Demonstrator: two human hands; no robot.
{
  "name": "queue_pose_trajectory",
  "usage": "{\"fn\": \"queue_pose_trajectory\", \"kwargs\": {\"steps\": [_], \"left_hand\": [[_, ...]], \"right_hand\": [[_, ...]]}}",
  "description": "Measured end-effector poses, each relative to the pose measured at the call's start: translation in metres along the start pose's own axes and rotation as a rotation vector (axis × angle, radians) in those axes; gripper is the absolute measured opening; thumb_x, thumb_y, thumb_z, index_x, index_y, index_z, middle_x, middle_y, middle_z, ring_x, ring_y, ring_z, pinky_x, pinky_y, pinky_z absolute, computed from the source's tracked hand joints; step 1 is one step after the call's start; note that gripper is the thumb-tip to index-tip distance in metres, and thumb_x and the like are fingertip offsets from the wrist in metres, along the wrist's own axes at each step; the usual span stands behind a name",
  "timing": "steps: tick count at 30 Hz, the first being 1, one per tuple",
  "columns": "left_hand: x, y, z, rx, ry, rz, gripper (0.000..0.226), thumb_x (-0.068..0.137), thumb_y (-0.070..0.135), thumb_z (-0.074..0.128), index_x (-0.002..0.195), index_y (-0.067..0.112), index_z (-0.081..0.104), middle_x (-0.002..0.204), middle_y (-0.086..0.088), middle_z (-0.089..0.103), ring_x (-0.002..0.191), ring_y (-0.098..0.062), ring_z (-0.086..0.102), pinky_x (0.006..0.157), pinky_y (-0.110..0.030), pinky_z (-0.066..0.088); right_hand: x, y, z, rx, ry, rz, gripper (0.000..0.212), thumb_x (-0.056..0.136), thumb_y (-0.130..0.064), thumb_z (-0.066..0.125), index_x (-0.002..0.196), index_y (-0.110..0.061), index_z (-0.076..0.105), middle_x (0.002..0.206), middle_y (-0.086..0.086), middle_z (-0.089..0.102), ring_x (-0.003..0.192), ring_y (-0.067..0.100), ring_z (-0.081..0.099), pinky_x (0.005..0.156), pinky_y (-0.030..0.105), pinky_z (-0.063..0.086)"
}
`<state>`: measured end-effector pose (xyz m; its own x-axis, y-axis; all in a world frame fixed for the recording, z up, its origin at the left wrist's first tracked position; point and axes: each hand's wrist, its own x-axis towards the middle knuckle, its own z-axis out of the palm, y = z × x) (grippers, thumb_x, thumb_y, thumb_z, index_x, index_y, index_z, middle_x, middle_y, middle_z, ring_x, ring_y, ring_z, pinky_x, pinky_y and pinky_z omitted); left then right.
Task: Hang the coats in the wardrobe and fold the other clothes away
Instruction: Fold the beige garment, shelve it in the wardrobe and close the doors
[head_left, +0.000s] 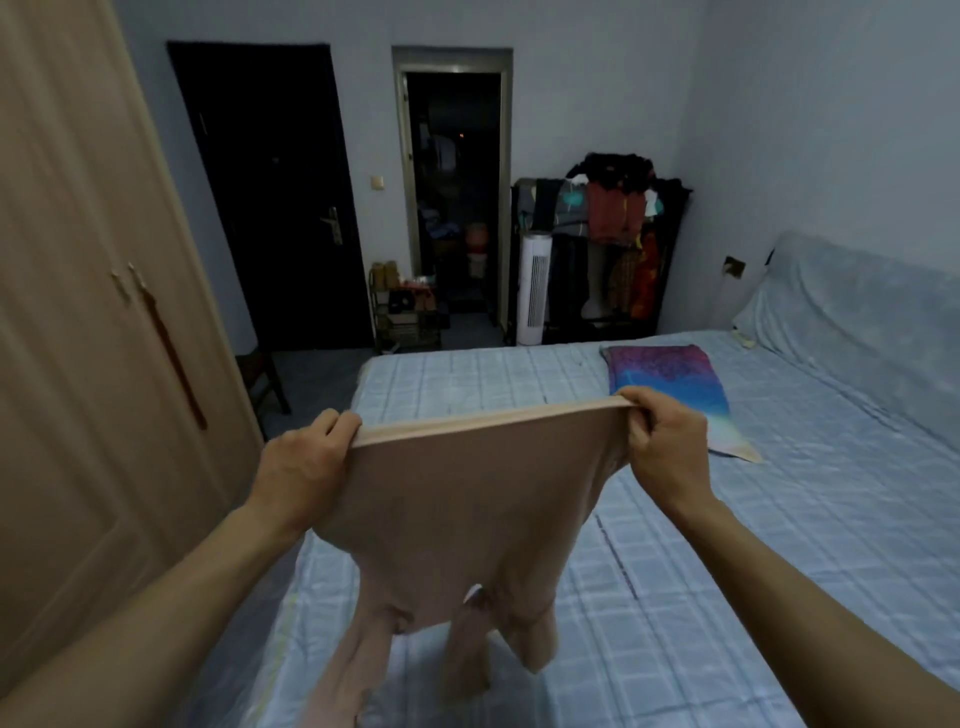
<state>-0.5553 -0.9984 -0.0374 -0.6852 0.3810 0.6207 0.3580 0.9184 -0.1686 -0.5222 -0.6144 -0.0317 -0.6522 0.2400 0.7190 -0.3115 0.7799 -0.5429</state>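
Observation:
A pair of beige leggings (467, 519) hangs in the air over the bed (727, 571), its waistband stretched level between my hands. My left hand (301, 467) grips the left end of the waistband. At the right end, my right hand (665, 447) holds it with curled fingers. The two legs dangle crumpled down to the sheet near the bed's front. A folded garment in purple and blue (670, 384) lies flat on the bed just beyond my right hand. The wooden wardrobe (78, 364) stands at the left with its doors closed.
A clothes rack (613, 234) full of garments stands against the far wall beside a white tower fan (532, 291). A dark door (270, 208) and an open doorway (452, 197) are behind the bed. A shoe shelf (405, 312) and a stool (262, 379) stand on the floor.

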Motion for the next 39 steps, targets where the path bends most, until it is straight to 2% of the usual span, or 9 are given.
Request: {"fn": "queue_pose_trajectory", "kwargs": {"steps": [3, 9, 11, 15, 21, 23, 27, 33, 39], "left_hand": [[0.009, 0.010, -0.039, 0.083, 0.042, 0.087, 0.010, 0.078, 0.008, 0.059, 0.088, 0.009, 0.059, 0.067, -0.008, 0.054, 0.044, -0.031, 0.055, 0.034, -0.030, 0.037], [0.022, 0.029, -0.104, 0.174, 0.099, 0.209, 0.010, 0.081, 0.011, 0.061, 0.088, 0.011, 0.054, 0.066, -0.007, 0.050, 0.048, -0.029, 0.053, 0.035, -0.031, 0.037], [0.025, 0.033, -0.119, 0.197, 0.108, 0.197, 0.019, 0.082, 0.006, 0.071, 0.089, 0.011, 0.055, 0.067, -0.007, 0.050, 0.049, -0.029, 0.053, 0.037, -0.030, 0.034], [0.027, 0.034, -0.140, 0.203, 0.143, 0.177, 0.033, 0.076, 0.005, 0.079, 0.091, 0.012, 0.050, 0.066, -0.007, 0.050, 0.047, -0.030, 0.053, 0.036, -0.031, 0.037], [0.027, 0.029, -0.154, 0.198, 0.210, 0.177, 0.024, 0.085, 0.008, 0.070, 0.089, 0.013, 0.047, 0.064, -0.007, 0.051, 0.038, -0.030, 0.048, 0.036, -0.028, 0.033], [0.024, 0.027, -0.157, 0.167, 0.231, 0.189, 0.015, 0.089, 0.017, 0.060, 0.087, 0.013, 0.046, 0.063, -0.007, 0.050, 0.037, -0.030, 0.047, 0.035, -0.028, 0.036], [0.012, 0.021, -0.159, 0.142, 0.234, 0.195, 0.013, 0.088, 0.020, 0.059, 0.084, 0.012, 0.050, 0.061, -0.006, 0.049, 0.037, -0.028, 0.046, 0.035, -0.027, 0.035], [-0.017, 0.015, -0.138, 0.112, 0.216, 0.221, 0.008, 0.086, 0.017, 0.059, 0.083, 0.010, 0.055, 0.061, -0.005, 0.050, 0.037, -0.028, 0.048, 0.036, -0.024, 0.031], [-0.037, 0.021, -0.104, 0.077, 0.186, 0.252, 0.005, 0.086, 0.014, 0.061, 0.082, 0.012, 0.058, 0.067, -0.005, 0.052, 0.045, -0.024, 0.050, 0.035, -0.028, 0.037]], "right_hand": [[0.012, 0.002, -0.036, 0.030, 0.070, -0.031, 0.026, 0.086, 0.006, 0.058, 0.103, -0.005, 0.074, 0.096, 0.009, 0.074, 0.087, 0.022, 0.067, 0.081, 0.022, 0.045], [0.029, -0.007, -0.096, 0.055, 0.157, -0.067, 0.026, 0.088, 0.004, 0.055, 0.104, -0.006, 0.074, 0.092, 0.001, 0.071, 0.084, 0.013, 0.062, 0.076, -0.001, 0.034], [0.033, -0.012, -0.112, 0.061, 0.165, -0.088, 0.026, 0.089, 0.003, 0.054, 0.102, -0.007, 0.074, 0.091, 0.005, 0.073, 0.081, 0.015, 0.063, 0.074, 0.001, 0.037], [0.037, -0.029, -0.138, 0.080, 0.198, -0.133, 0.026, 0.089, -0.001, 0.051, 0.100, -0.010, 0.073, 0.089, 0.002, 0.072, 0.080, 0.014, 0.064, 0.073, 0.019, 0.045], [0.042, -0.052, -0.164, 0.038, 0.232, -0.191, 0.025, 0.089, 0.002, 0.052, 0.097, -0.008, 0.073, 0.085, -0.005, 0.066, 0.075, 0.008, 0.058, 0.070, 0.004, 0.037], [0.041, -0.059, -0.165, 0.014, 0.224, -0.194, 0.025, 0.089, 0.003, 0.052, 0.097, -0.007, 0.074, 0.084, -0.005, 0.066, 0.074, 0.008, 0.057, 0.069, 0.002, 0.036], [0.030, -0.071, -0.160, -0.029, 0.220, -0.204, 0.025, 0.087, 0.005, 0.054, 0.097, -0.007, 0.074, 0.086, -0.005, 0.066, 0.077, 0.011, 0.061, 0.072, 0.001, 0.036], [-0.008, -0.070, -0.147, -0.114, 0.154, -0.170, 0.025, 0.085, 0.005, 0.058, 0.098, -0.009, 0.075, 0.093, 0.007, 0.074, 0.083, 0.021, 0.067, 0.079, 0.028, 0.048], [-0.040, -0.048, -0.133, -0.201, 0.091, -0.153, 0.024, 0.082, 0.004, 0.060, 0.098, -0.009, 0.074, 0.094, 0.009, 0.074, 0.085, 0.026, 0.067, 0.079, 0.030, 0.048]]}}
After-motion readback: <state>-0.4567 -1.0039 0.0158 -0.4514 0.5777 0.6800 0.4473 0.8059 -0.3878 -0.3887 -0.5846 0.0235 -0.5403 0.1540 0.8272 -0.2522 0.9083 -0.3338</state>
